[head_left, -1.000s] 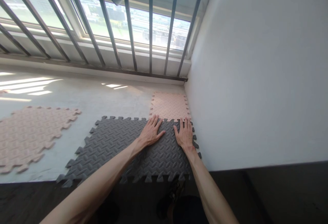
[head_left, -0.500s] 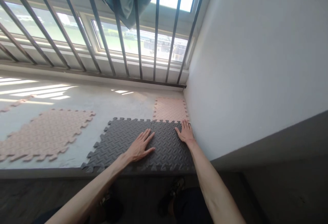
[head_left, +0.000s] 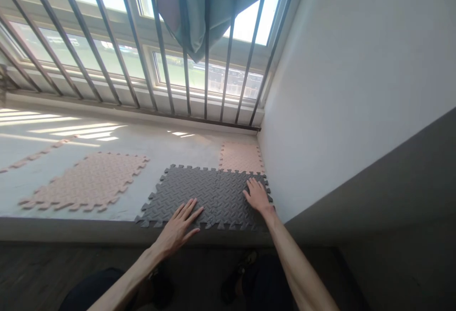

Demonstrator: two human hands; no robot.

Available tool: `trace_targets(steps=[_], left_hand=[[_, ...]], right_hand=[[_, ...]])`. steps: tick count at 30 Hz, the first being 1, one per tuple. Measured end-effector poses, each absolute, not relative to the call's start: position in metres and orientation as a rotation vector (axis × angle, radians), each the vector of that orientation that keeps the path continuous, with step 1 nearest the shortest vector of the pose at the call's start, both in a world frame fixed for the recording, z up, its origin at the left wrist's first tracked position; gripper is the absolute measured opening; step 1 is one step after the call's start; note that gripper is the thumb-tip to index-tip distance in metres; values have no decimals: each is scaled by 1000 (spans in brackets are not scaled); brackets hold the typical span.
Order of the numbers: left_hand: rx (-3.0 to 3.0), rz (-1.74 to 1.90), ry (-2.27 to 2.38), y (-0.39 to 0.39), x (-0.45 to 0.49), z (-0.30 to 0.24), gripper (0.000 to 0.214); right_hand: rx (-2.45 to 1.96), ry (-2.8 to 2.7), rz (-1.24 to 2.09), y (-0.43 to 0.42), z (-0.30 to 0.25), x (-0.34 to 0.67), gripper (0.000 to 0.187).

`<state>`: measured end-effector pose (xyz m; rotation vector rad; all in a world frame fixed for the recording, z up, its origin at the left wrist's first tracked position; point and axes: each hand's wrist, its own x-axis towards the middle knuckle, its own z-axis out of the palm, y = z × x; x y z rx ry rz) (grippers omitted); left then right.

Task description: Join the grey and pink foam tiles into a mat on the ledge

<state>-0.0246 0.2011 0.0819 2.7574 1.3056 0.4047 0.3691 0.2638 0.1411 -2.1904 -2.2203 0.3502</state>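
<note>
Two dark grey foam mat tiles lie side by side on the ledge, joined along a toothed seam. My left hand (head_left: 179, 229) is over the front edge of the left grey tile (head_left: 187, 185), fingers spread and palm down. On the right grey tile (head_left: 230, 202) my right hand (head_left: 257, 194) rests flat with its fingers apart, close to the wall. Behind that tile a pink foam tile (head_left: 241, 157) sits in the corner and meets its back edge. Neither hand grips anything.
A separate pink foam tile (head_left: 90, 180) lies further left on the pale ledge (head_left: 156, 147), with part of another pink tile (head_left: 39, 153) beyond it. Metal bars (head_left: 160, 45) and a hanging cloth (head_left: 199, 12) stand before the window. A white wall (head_left: 349, 73) bounds the right side.
My left hand has drawn back toward the ledge's front edge. My right hand has slid slightly nearer me, off the pink tile's border. The view has shifted, and the tiles look unmoved.
</note>
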Motion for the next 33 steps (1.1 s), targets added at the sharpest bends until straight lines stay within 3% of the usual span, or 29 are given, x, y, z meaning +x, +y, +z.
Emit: trace_targets(steps=[3, 7, 11, 23, 30, 33], left_hand=[[2735, 474, 1315, 198, -25, 79, 69], [2716, 516, 1359, 199, -21, 73, 63], [2725, 506, 1374, 210, -9, 66, 61], [2611, 465, 1377, 212, -3, 84, 64], [2140, 910, 1971, 237, -155, 105, 56], [1638, 849, 2444, 245, -252, 114, 66]], right_hand=[[-1804, -2247, 222, 193, 120, 350, 60], [-1765, -2165, 212, 141, 102, 347, 64], [-1803, -2208, 194, 152, 109, 359, 75], [-1772, -2192, -1, 173, 78, 379, 61], [-1518, -2085, -51, 128, 83, 377, 59], [-1398, -2147, -55, 94, 72, 373, 55]])
